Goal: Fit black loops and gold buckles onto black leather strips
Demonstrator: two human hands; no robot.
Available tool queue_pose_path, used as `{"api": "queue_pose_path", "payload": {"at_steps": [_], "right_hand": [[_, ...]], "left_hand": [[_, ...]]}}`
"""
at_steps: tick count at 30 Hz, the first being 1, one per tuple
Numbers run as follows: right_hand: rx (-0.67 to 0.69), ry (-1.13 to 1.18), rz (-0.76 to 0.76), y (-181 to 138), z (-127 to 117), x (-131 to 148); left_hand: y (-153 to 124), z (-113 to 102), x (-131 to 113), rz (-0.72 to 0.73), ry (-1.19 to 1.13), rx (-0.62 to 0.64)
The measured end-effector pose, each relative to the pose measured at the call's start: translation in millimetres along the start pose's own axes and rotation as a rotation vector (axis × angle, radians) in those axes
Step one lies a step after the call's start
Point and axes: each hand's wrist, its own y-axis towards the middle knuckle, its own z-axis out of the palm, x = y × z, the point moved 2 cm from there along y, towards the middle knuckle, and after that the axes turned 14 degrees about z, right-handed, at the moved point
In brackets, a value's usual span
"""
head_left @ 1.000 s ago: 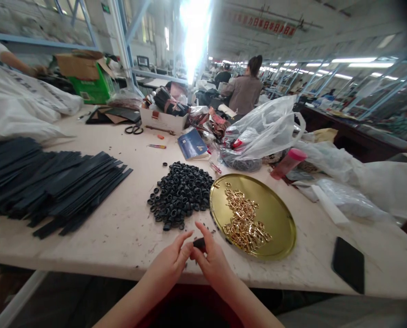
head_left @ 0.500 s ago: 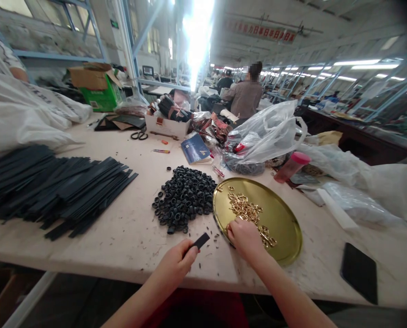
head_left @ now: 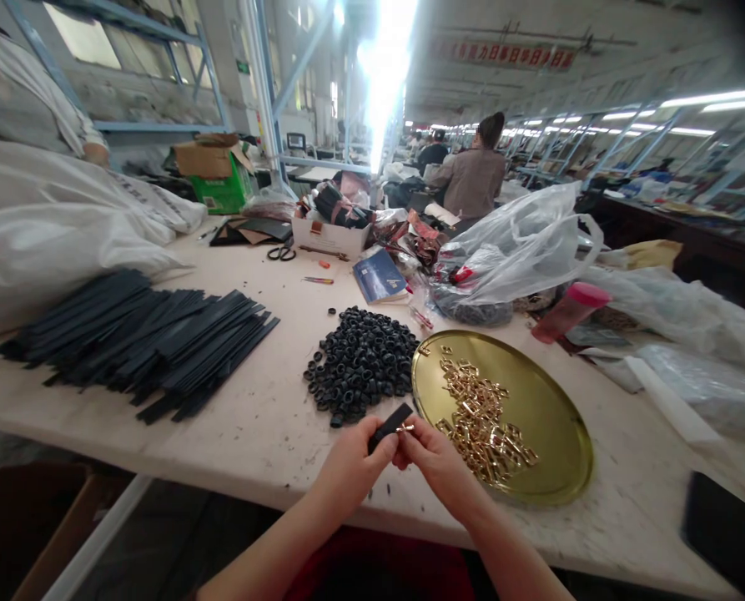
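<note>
My left hand [head_left: 356, 459] pinches a short black strap [head_left: 390, 427], its free end pointing up and to the right. Against it, my right hand [head_left: 433, 457] grips a small gold buckle [head_left: 405, 428] between thumb and finger. Both hands meet above the table's front part, so the exact contact of buckle and strap is partly hidden. Beyond them lies a heap of small black loops [head_left: 365, 359]. A round gold tray [head_left: 553, 417] on the right carries many loose gold buckles [head_left: 478, 409].
Long black strips [head_left: 153, 342] lie stacked at the left. Farther back are scissors [head_left: 281, 251], a blue notebook [head_left: 380, 277] and a clear plastic bag [head_left: 515, 250]. A pink-lidded container [head_left: 569, 313] and a dark phone [head_left: 726, 526] are at the right. A person [head_left: 472, 179] sits beyond.
My right hand has left the tray with a gold buckle and come left to the strap in my left hand. The view has shifted left, and another person shows more at the far left.
</note>
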Motion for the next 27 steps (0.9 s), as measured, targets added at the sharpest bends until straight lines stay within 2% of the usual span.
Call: {"api": "queue_pose_path", "payload": {"at_steps": [4, 8, 13, 20, 24, 27], "right_hand": [[0.028, 0.217, 0.127, 3, 9, -10], [0.130, 0.568, 0.230, 5, 13, -15], [-0.122, 0.860, 0.251, 18, 3, -29], [-0.102, 0.932, 0.236, 16, 23, -27], [-0.157, 0.896, 0.190, 9, 33, -28], [-0.145, 0.938, 0.226, 9, 29, -28]], "left_hand": [[-5, -2, -1, 0.000, 0.135, 0.081], [-9, -6, 6, 0.006, 0.159, 0.070], [-21, -6, 20, -0.071, 0.238, 0.077], [-21, 11, 26, -0.100, 0.161, 0.083], [-18, 10, 18, -0.073, 0.110, 0.060], [-21, 4, 15, -0.057, 0.129, 0.071]]}}
